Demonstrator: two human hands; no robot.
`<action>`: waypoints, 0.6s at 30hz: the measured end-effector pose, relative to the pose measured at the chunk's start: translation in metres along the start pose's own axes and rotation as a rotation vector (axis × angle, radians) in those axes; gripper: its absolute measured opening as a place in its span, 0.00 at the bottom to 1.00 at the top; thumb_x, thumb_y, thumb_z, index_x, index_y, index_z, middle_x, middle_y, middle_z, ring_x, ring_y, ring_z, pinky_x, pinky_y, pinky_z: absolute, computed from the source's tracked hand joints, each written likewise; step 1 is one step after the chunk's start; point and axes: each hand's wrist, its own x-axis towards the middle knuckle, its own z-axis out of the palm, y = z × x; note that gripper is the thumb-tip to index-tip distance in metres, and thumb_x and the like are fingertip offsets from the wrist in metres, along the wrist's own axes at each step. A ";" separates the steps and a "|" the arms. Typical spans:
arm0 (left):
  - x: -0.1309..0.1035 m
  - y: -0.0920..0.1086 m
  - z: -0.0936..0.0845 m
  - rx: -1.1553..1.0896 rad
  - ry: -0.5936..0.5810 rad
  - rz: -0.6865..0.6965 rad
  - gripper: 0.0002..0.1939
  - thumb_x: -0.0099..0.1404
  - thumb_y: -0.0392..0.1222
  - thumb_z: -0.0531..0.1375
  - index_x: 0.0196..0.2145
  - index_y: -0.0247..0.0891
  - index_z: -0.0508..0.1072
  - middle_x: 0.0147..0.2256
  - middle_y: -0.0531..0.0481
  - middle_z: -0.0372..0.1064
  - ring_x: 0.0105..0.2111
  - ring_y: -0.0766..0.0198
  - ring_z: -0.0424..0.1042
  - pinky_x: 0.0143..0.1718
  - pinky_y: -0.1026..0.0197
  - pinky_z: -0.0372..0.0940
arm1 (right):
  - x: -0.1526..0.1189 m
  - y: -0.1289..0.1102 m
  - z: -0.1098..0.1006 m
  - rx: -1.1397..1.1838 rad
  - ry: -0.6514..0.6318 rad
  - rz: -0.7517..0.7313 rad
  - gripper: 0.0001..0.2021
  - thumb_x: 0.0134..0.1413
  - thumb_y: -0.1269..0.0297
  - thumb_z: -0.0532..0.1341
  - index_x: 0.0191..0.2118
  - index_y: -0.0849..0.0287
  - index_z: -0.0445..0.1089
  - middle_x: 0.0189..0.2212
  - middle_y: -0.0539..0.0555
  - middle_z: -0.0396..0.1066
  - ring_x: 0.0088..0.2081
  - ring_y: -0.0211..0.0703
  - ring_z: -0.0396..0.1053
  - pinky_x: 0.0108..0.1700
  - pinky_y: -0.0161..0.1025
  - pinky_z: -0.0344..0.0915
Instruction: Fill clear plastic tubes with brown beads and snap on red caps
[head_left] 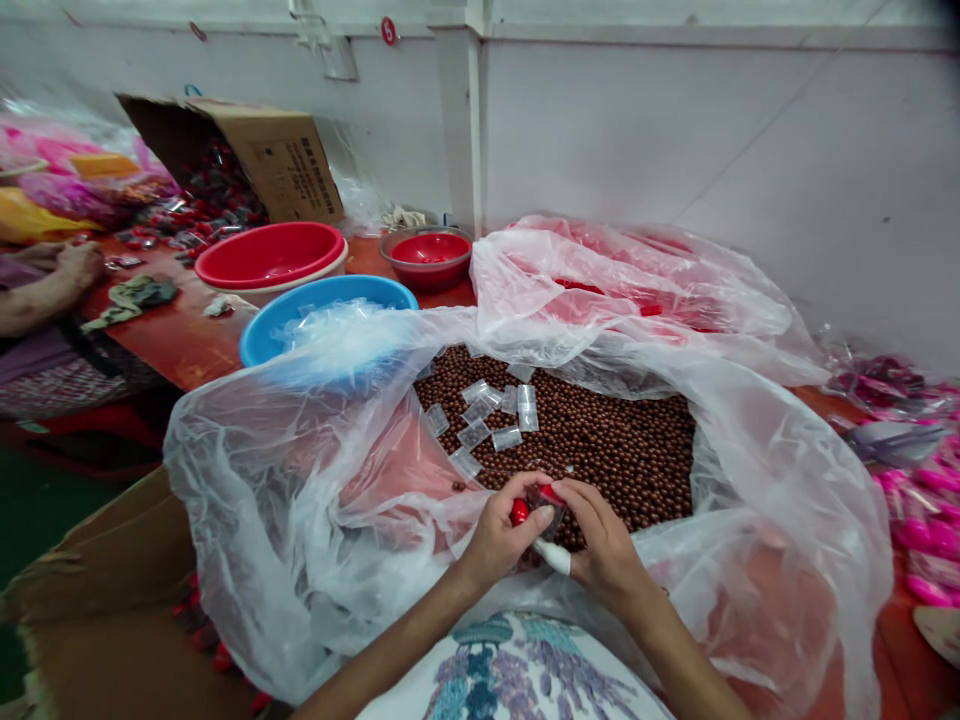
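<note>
My left hand [491,535] and my right hand [609,550] meet over the near edge of a heap of brown chocolate balls [622,450]. Between their closed fingers is a small clear container [553,518] with dark contents and red cap-like ends; the fingers partly cover it. A white wrap [553,556] covers my right thumb. Several small clear plastic tubes [506,437] lie on the balls just beyond my hands. The heap rests in a large, spread-open clear plastic bag [315,480].
A blue basin [382,290] with clear plastic pieces and a red basin [277,250] stand at left. Behind is a smaller red bowl [431,248]. A tipped cardboard box [281,165] spills red-capped pieces. Another person's arm [45,285] is at far left; an open carton [105,600] stands below.
</note>
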 end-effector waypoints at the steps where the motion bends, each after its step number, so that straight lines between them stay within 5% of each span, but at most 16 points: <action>1: 0.000 -0.001 0.000 -0.006 -0.001 -0.012 0.16 0.60 0.42 0.57 0.46 0.39 0.65 0.39 0.50 0.67 0.37 0.65 0.66 0.40 0.64 0.61 | -0.001 0.000 0.000 0.025 -0.006 0.009 0.30 0.49 0.68 0.61 0.59 0.56 0.52 0.51 0.61 0.61 0.52 0.50 0.62 0.52 0.49 0.63; 3: -0.001 0.000 -0.001 -0.009 0.012 -0.024 0.16 0.60 0.42 0.57 0.46 0.39 0.64 0.38 0.50 0.67 0.36 0.66 0.65 0.39 0.65 0.61 | -0.003 0.000 0.000 0.121 -0.028 0.083 0.33 0.47 0.66 0.63 0.59 0.56 0.51 0.53 0.61 0.60 0.54 0.51 0.60 0.53 0.50 0.61; 6: -0.001 0.002 -0.003 0.006 0.062 -0.020 0.16 0.59 0.43 0.57 0.46 0.39 0.65 0.40 0.50 0.66 0.37 0.66 0.65 0.40 0.65 0.60 | -0.010 0.002 0.002 0.352 0.057 0.387 0.36 0.41 0.59 0.67 0.57 0.57 0.53 0.50 0.61 0.63 0.49 0.51 0.65 0.49 0.47 0.65; 10: -0.002 0.003 -0.003 -0.006 0.072 -0.038 0.16 0.59 0.44 0.57 0.46 0.40 0.65 0.38 0.51 0.67 0.37 0.66 0.66 0.39 0.65 0.61 | -0.022 0.007 0.004 0.568 0.145 0.752 0.14 0.53 0.56 0.57 0.42 0.59 0.67 0.33 0.55 0.72 0.32 0.45 0.71 0.35 0.41 0.70; 14: -0.003 0.002 0.002 0.030 0.017 -0.061 0.16 0.59 0.45 0.57 0.45 0.41 0.66 0.39 0.51 0.66 0.35 0.67 0.66 0.36 0.66 0.62 | -0.023 0.005 -0.001 0.428 0.152 0.630 0.16 0.58 0.60 0.52 0.49 0.57 0.66 0.45 0.57 0.70 0.46 0.49 0.68 0.47 0.47 0.66; 18: -0.006 0.002 0.004 0.108 -0.005 -0.030 0.19 0.59 0.41 0.57 0.49 0.41 0.64 0.39 0.51 0.67 0.35 0.67 0.66 0.38 0.66 0.61 | -0.013 -0.008 -0.011 0.170 -0.052 0.320 0.28 0.56 0.62 0.54 0.62 0.57 0.47 0.58 0.59 0.56 0.57 0.50 0.56 0.57 0.51 0.55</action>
